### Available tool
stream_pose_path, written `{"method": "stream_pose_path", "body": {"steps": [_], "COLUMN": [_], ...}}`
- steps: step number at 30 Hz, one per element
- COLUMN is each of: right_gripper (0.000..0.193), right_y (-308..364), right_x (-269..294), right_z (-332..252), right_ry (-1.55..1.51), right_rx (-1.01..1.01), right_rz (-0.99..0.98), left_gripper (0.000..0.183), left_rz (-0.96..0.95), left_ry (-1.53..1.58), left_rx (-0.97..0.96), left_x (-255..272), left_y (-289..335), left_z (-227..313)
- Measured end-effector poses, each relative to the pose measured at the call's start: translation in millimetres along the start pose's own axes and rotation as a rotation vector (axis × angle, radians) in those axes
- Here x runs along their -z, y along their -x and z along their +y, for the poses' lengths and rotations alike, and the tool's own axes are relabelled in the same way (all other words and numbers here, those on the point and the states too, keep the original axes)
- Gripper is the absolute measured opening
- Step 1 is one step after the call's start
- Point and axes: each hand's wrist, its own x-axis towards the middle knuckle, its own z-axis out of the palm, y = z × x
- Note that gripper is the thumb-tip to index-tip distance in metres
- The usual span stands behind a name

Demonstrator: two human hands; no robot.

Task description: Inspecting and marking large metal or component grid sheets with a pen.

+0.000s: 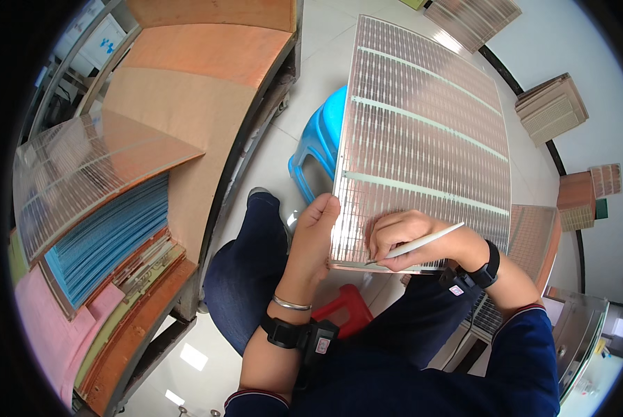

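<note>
A large copper-coloured circuit board panel [422, 132], crossed by pale green bands, slopes away from my lap. My left hand [314, 233] grips its left edge near the lower corner, thumb uppermost and the other fingers mostly hidden. Near the lower edge, my right hand [412, 240] rests on the panel's face. Its fingers are closed around a slim white pen-shaped tool [426, 240], whose dark tip meets the panel close to that edge. Whether it is a pen or a blade, I cannot tell.
Under the panel's far left side stands a blue stool [318, 142]. A workbench [179, 90] at left carries a stack of blue sheets [117, 236] with a clear patterned sheet [89, 174] over it. Board stacks [551, 111] lean along the right wall. Red plastic [343, 309] shows between my legs.
</note>
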Motion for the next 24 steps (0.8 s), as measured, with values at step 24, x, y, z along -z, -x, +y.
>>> {"method": "stream_pose_path", "body": {"steps": [24], "right_gripper": [0.020], "right_y": [6.3], "right_x": [0.3], "right_z": [3.6], "right_ry": [-0.051], "right_rx": [-0.011], "right_rz": [0.044], "left_gripper": [0.025], "left_rz": [-0.029], "left_ry": [0.019], "left_rx": [0.002], "left_x": [6.4], "left_y": [-2.6], "left_z": [-2.4]}}
